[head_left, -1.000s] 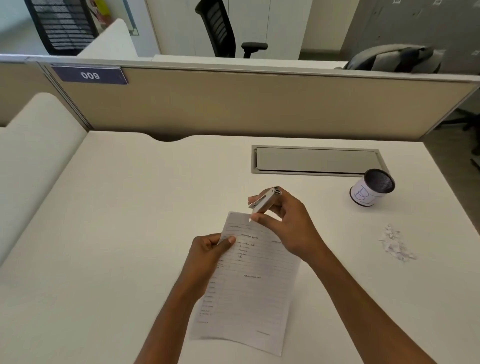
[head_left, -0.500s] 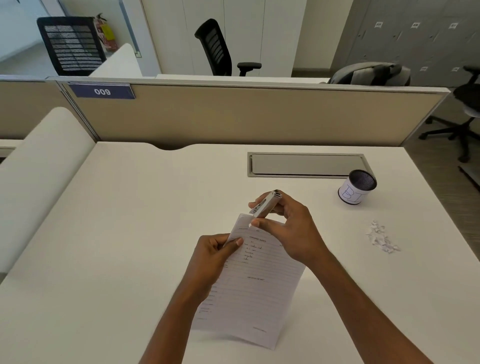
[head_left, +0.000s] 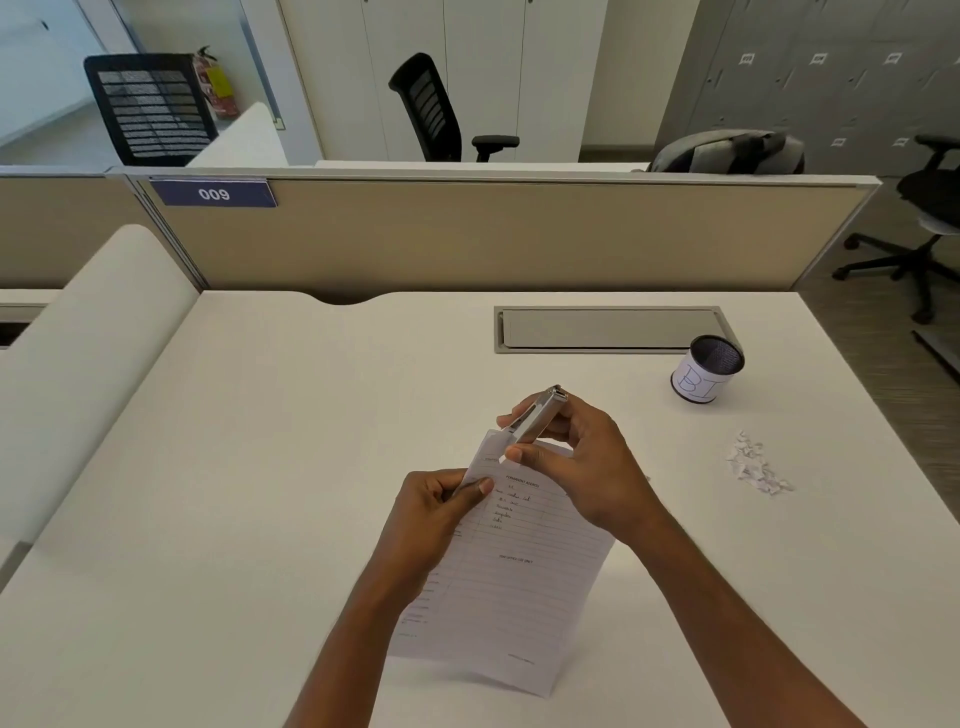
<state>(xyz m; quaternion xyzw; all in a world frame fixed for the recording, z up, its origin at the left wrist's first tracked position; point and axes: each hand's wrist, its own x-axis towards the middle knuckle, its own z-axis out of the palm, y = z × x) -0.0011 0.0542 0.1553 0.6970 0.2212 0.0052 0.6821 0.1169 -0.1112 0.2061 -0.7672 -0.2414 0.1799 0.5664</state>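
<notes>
The left hand (head_left: 431, 512) pinches the form (head_left: 514, 587) at its left edge, and the right hand (head_left: 582, 462) grips a small silver stapler (head_left: 535, 418) whose mouth sits over the corner just above that pinch, so alignment looks done and the squeeze seems left.

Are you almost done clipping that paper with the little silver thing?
About halfway, it seems. Done: the paper is picked up, and the left hand pinches its left edge. In hand: the right hand grips a small silver stapler, with its mouth over the paper's top corner. Left: probably squeezing it and putting everything down. No staple shows yet.
</notes>
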